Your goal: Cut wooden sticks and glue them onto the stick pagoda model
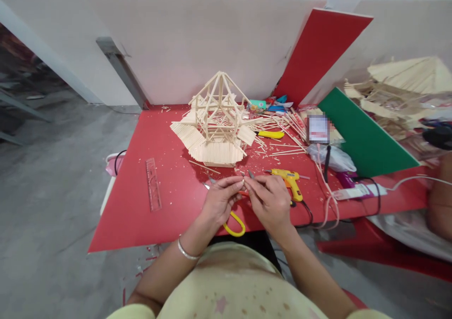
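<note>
My left hand point(223, 199) and my right hand point(271, 200) meet above the front of the red tabletop, fingertips pinched together. Between them shows a small pale piece of stick point(243, 181), mostly covered by the fingers. Under my left hand lie scissors with a yellow handle point(236, 225), their blades partly hidden. An orange object lies partly hidden under my hands, its kind unclear. Just beyond stands a model house of thin wooden sticks point(221, 116), with an open pointed roof frame and slatted panels around its base. A yellow glue gun point(290, 180) lies to the right of my right hand.
A clear ruler point(153, 185) lies at left on the red table point(122, 206). Loose sticks point(287, 126) and a yellow-handled cutter point(271, 134) lie right of the model. Cables point(328, 192), a plastic bag point(332, 158) and a green board point(367, 137) are farther right, near another person's arm.
</note>
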Action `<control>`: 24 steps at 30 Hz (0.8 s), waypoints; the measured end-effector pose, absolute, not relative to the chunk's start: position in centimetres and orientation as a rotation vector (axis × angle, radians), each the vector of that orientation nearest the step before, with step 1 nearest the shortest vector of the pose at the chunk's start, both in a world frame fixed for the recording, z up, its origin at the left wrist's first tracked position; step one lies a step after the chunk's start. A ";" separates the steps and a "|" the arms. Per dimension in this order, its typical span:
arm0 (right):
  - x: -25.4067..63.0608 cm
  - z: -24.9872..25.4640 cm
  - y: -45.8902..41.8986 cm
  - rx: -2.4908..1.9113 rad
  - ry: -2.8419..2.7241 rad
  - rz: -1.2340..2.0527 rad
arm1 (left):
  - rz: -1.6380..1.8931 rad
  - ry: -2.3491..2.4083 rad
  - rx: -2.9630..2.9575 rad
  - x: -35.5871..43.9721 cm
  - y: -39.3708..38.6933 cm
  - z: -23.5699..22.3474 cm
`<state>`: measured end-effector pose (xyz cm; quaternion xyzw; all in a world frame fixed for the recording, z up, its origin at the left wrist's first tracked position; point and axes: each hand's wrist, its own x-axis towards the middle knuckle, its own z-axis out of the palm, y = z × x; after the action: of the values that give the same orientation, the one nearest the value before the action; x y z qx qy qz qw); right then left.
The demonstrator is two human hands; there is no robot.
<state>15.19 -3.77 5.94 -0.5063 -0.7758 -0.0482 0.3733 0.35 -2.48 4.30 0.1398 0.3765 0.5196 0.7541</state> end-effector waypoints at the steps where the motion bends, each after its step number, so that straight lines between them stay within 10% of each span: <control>1: 15.2 5.8 -3.8 -1.297 -2.003 -0.146 | 1.144 0.829 0.304 0.5 -2.5 4.3; 24: 16.9 4.4 -3.1 -1.262 -2.019 -0.123 | 0.978 0.739 0.317 0.7 -1.9 5.0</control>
<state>16.91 -3.09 4.44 -0.4920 -0.7868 -0.0478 0.3697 0.66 -1.93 4.97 0.1482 0.3451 0.4571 0.8062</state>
